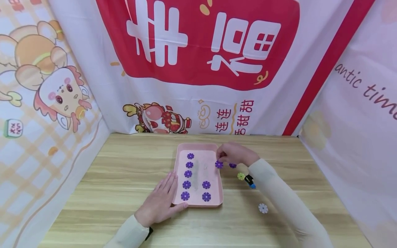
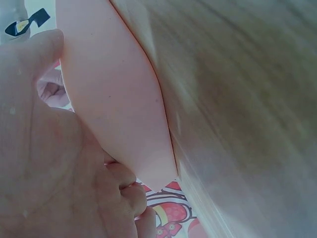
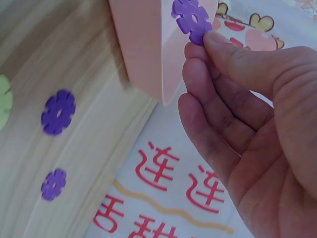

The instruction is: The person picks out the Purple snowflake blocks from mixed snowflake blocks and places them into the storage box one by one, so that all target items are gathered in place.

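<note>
Seven purple flower-shaped plastic discs already lie inside the shallow pink rectangular tray on the pale wooden surface, five in a column down its left side and two lower on its right, so the sorting of purple pieces into the tray looks well under way. The right hand hovers over the tray's right rim and pinches another purple flower disc between thumb and fingertip, the other fingers loosely extended; that disc hangs just above the rim, not yet set down. The left hand lies flat with straight fingers against the tray's near left corner, steadying it and gripping nothing. Out on the surface to the right of the tray sit a further purple disc, a yellow-green disc and, well apart toward the near edge, a white disc. By my reading, the next move calls for carrying the pinched disc inward over the empty upper part of the right-hand column, lowering it flat and releasing it.
</note>
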Tool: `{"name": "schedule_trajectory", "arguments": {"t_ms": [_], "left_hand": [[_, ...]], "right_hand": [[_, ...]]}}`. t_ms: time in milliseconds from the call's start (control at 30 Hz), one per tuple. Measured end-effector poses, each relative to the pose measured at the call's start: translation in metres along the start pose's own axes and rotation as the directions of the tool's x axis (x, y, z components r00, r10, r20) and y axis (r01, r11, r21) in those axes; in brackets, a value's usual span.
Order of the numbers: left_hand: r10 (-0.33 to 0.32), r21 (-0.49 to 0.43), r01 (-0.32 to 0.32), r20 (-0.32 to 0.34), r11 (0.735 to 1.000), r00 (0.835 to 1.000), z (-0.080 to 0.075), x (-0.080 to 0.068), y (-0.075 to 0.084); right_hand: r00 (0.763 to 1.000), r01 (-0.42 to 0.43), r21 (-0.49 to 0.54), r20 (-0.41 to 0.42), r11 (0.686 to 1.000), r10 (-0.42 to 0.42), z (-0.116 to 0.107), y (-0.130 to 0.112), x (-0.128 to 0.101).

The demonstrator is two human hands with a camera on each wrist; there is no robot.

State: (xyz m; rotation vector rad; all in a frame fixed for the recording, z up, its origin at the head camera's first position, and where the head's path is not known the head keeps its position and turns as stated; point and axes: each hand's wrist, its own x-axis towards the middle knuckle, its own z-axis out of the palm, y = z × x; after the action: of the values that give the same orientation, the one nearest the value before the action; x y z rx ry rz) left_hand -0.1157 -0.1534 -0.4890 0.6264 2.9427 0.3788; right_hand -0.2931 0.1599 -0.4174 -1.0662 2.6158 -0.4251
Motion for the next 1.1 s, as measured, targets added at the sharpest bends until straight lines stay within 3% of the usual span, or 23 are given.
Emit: {"name": "schedule_trajectory", "arguments": {"t_ms": [367, 800, 1100], "left_hand": [[-0.002, 0.006, 0.002, 0.006, 1.000, 1.000, -0.001, 0.000, 0.001], [-0.007, 0.005, 0.007, 0.010, 1.000, 1.000, -0.001, 0.000, 0.001], [-0.010, 0.006, 0.010, 0.011, 1.000, 1.000, 0.000, 0.000, 0.001]], "right_hand": [[0.995, 0.095, -0.042, -0.014, 0.995, -0.095, 0.024, -0.012, 0.027], [0.999, 0.039, 0.003, 0.023, 0.999, -0.039, 0.051, -0.017, 0.039], [0.999, 0.049, 0.023, 0.021, 0.999, -0.049, 0.061, -0.015, 0.042]]}}
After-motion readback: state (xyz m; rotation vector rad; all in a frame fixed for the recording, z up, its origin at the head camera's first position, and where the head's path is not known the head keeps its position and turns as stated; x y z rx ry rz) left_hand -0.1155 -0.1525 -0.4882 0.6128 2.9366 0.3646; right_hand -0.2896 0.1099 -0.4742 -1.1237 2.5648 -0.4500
